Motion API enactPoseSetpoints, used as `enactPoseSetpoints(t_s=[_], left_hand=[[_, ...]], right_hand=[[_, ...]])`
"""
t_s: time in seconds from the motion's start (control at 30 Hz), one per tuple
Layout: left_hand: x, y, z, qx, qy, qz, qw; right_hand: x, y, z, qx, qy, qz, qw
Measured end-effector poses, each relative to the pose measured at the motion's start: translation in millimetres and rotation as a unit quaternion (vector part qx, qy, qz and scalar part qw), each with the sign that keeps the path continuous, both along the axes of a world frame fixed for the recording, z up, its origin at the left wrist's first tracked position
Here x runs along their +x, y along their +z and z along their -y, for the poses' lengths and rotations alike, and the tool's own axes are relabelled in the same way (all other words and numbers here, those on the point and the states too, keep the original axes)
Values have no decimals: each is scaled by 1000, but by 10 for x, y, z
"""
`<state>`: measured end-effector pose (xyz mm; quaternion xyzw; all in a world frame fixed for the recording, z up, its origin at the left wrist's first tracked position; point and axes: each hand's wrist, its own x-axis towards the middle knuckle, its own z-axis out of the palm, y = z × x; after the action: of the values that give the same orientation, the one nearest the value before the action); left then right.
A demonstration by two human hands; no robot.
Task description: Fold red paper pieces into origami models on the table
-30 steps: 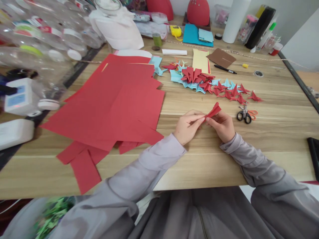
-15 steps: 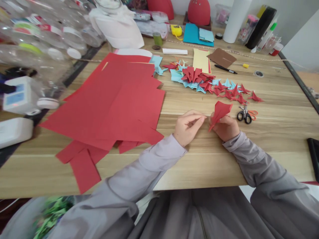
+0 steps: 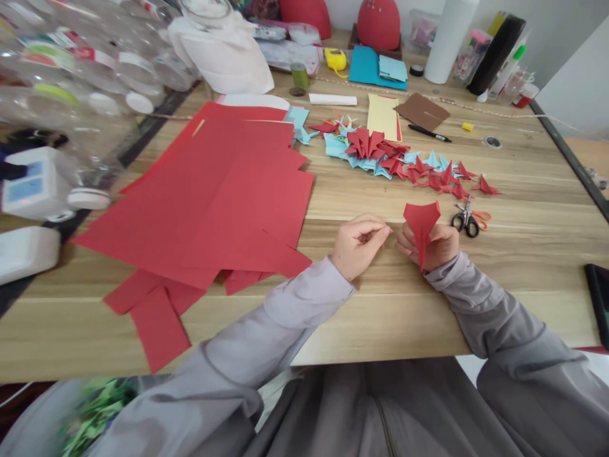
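A partly folded red origami paper [image 3: 421, 222] stands up out of my right hand [image 3: 440, 246], wide and flared at the top and narrowing to a point below. The fingers of that hand are closed on it. To its left, my left hand [image 3: 359, 246] hovers with thumb and fingertips pressed together, and I see nothing between them. A small gap separates this hand from the red paper. Beyond both hands lie several finished red and light blue paper cranes [image 3: 447, 174] and a cluster of folded red pieces [image 3: 366, 145].
Large red paper sheets [image 3: 204, 190] cover the left of the table, with cut red strips [image 3: 159, 327] in front. Black-handled scissors [image 3: 466, 223] lie right of my right hand. Farther back are a pen [image 3: 431, 132], brown paper [image 3: 422, 111] and a yellow tape measure [image 3: 335, 59]. Plastic bottles [image 3: 95, 70] crowd the far left.
My right hand has turned the folded red paper, so its flared top faces me and its point hangs downward. My left hand has barely moved.
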<state>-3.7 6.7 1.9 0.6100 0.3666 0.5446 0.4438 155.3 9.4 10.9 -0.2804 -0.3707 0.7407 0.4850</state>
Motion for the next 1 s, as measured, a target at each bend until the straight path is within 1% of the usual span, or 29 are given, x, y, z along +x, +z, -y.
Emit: enactPoseSetpoints(t_s=[0.1,0.2,0.33,0.43,0.57,0.67,0.83,1.0], left_hand=[[2,8,7,-17,-1,24,1000],[5,14,9,-36,5,43,998],[12,17,7,-17,10,23,1000],[18,26,12,4,5,1,1000],[16,47,22,8,-13,-8,1000],[12,46,20,21,-14,-14,1000],[10,4,-9,51,20,-40,998],[-8,-50,-60,67,66,-62,994]], right_hand=[[-24,-8,5,-11,-52,25,998],[-49,-30,17,-2,-76,63,995],[-65,-54,23,10,-83,86,993],[-70,-53,21,12,-83,84,993],[-76,-48,20,17,-86,80,993],[-78,-64,13,25,-92,70,993],[-57,-111,-18,28,-126,77,989],[-19,-123,-40,59,-166,68,982]])
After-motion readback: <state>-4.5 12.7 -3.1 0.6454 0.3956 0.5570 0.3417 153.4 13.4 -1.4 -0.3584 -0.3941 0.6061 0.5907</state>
